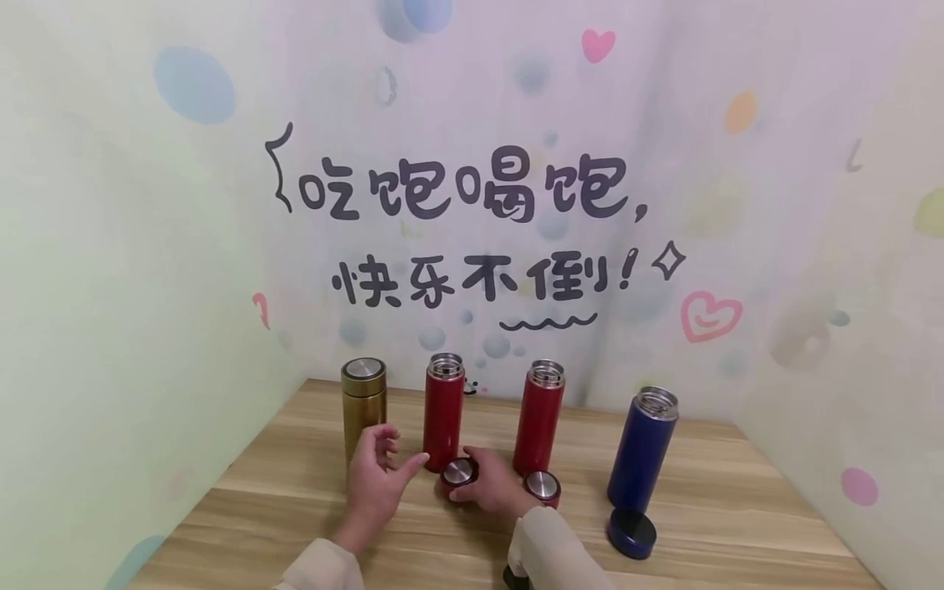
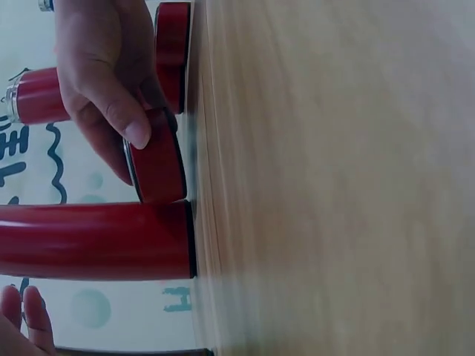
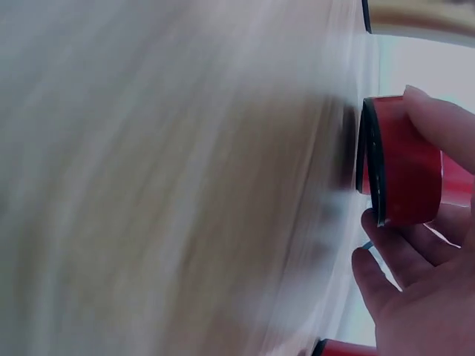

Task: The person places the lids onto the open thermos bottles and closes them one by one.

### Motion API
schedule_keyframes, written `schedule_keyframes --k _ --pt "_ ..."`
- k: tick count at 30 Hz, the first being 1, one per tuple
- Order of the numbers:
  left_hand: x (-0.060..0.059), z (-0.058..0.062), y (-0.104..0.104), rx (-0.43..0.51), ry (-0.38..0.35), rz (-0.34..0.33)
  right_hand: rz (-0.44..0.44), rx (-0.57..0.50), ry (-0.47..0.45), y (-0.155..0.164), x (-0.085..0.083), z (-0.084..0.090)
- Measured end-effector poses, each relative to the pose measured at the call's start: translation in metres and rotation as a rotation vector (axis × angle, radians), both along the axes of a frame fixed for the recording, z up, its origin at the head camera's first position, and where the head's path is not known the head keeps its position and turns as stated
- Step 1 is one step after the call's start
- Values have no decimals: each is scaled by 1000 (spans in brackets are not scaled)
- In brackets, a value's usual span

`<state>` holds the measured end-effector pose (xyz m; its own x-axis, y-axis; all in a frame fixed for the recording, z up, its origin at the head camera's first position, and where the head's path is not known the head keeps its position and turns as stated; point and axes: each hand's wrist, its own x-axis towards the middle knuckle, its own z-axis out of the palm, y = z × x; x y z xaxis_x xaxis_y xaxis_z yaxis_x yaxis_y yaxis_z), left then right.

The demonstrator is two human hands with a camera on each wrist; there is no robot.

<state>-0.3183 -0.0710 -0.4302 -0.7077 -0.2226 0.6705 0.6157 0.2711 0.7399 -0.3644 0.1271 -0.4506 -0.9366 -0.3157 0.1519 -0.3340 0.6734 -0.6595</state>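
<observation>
Being pinched round its side, likely for control, 1 lid [image 1: 459, 470] is held inside the right hand [image 1: 496, 485]; the left hand [image 1: 374, 483] is unoccupied.

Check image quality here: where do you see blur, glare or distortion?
Head view: evenly lit, lettering crisp, the blue bottle leaning, probably from wide-angle distortion; left wrist: scene turned sideways, the wooden table washed pale toward the upper right; right wrist: table grain smeared by blur, a dark, soft shadow or reflection beside the held red lid.

Booth-like nook: printed walls [image 1: 472, 106] behind and beside a wood-grain table [image 1: 258, 475]
</observation>
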Motion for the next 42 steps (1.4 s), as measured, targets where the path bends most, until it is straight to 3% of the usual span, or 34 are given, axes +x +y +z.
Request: schedule_keyframes --k 3,7,17,23,36,42 --pt "3 3 5 7 -20 -47 -14 -5 11 2 1 2" --pt "-9 -11 8 7 -41 -100 -10 -26 44 5 1 2" --pt "-14 -16 14 -19 -106 -130 -51 -123 34 10 5 0" --pt "-18 -14 17 -23 -165 -107 -100 -215 -16 11 10 6" --pt "-30 -10 18 -21 -285 -136 -107 -277 -37 12 17 5" --pt "-39 -4 18 -50 -297 -143 -103 -290 -50 15 16 1"
